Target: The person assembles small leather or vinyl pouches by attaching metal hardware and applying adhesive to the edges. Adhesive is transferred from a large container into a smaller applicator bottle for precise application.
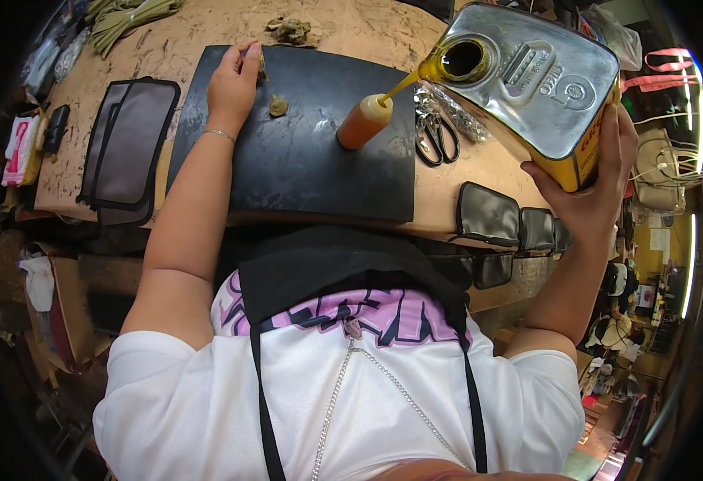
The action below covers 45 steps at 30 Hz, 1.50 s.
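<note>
My right hand [600, 168] grips a large metal can [559, 88] with a yellow side, tilted to the left. From its round opening a stream of amber liquid [403, 83] runs down into the mouth of a translucent plastic bottle [363, 124]. That bottle stands upright on a black board [311, 172], partly filled with orange-brown liquid, and neither hand touches it. On the board's far left part rests my left hand [233, 80], fingers curled beside a small brownish item that is mostly hidden. Between that hand and the bottle lies a small yellowish lump [277, 105].
Scissors [437, 138] lie right of the board, beside clear plastic wrapping. Dark-edged mesh panels [131, 144] lie to the left. Several black pouches [487, 215] line the table's near right edge. A brown clump [293, 32] and a bundle of strips [131, 20] lie at the back.
</note>
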Each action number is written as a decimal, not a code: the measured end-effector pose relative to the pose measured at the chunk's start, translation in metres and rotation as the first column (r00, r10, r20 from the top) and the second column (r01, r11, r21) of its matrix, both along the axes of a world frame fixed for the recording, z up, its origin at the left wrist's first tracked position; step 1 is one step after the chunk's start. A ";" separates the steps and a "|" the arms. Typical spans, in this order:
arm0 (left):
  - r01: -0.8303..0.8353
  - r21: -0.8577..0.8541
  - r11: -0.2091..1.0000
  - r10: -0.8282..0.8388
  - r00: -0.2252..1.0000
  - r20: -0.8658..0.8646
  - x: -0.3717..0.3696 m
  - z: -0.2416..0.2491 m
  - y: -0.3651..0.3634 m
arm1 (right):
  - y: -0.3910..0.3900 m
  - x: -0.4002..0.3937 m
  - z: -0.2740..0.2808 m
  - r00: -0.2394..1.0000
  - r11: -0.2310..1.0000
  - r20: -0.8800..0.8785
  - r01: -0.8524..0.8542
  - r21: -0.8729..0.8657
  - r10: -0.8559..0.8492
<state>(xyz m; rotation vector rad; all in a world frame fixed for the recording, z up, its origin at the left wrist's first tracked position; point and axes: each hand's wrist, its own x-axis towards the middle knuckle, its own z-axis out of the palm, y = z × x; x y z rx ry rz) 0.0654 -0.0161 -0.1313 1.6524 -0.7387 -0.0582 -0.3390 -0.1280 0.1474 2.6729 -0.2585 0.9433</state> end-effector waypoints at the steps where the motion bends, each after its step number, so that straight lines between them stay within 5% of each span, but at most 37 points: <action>1: 0.007 -0.002 1.000 -0.007 1.000 0.000 0.001 -0.001 0.000 | 0.000 0.000 0.000 1.000 1.000 -0.003 -0.006 0.001 0.006; 13: 0.006 -0.067 0.998 -0.003 0.999 0.043 -0.006 0.011 0.004 | 0.002 -0.001 -0.016 0.999 0.998 0.042 -0.007 0.059 0.005; 16: 0.171 -0.266 0.949 -0.196 0.978 -0.073 -0.023 0.043 0.006 | 0.003 -0.006 -0.033 0.994 0.992 0.103 0.015 0.123 -0.027; 19: 0.525 -0.261 0.810 -0.571 0.809 -0.142 -0.060 0.112 0.018 | 0.000 -0.006 -0.048 0.985 0.986 0.170 -0.033 0.164 0.005; 21: 0.661 -0.134 0.738 -0.665 0.747 0.025 -0.084 0.155 0.025 | 0.000 -0.009 -0.054 0.986 0.987 0.168 -0.006 0.162 -0.022; 24: 0.638 0.043 0.769 -0.543 0.617 0.570 -0.104 0.187 0.018 | 0.000 -0.011 -0.065 0.982 0.975 0.184 0.010 0.221 -0.052; 31: 0.529 0.278 0.801 -0.560 0.500 0.660 -0.101 0.179 0.011 | 0.002 -0.016 -0.068 0.977 0.977 0.211 -0.005 0.211 -0.041; 34: 0.591 0.146 0.793 -0.556 0.604 0.571 -0.104 0.184 0.012 | 0.000 -0.018 -0.071 0.974 0.973 0.225 -0.027 0.228 -0.026; 37: 0.613 0.272 0.742 -0.630 0.499 0.594 -0.109 0.185 0.011 | -0.002 -0.017 -0.072 0.976 0.973 0.216 -0.040 0.227 -0.010; 45: 0.579 0.359 0.732 -0.654 0.448 0.610 -0.099 0.188 0.010 | -0.001 -0.016 -0.072 0.980 0.977 0.198 -0.012 0.214 -0.032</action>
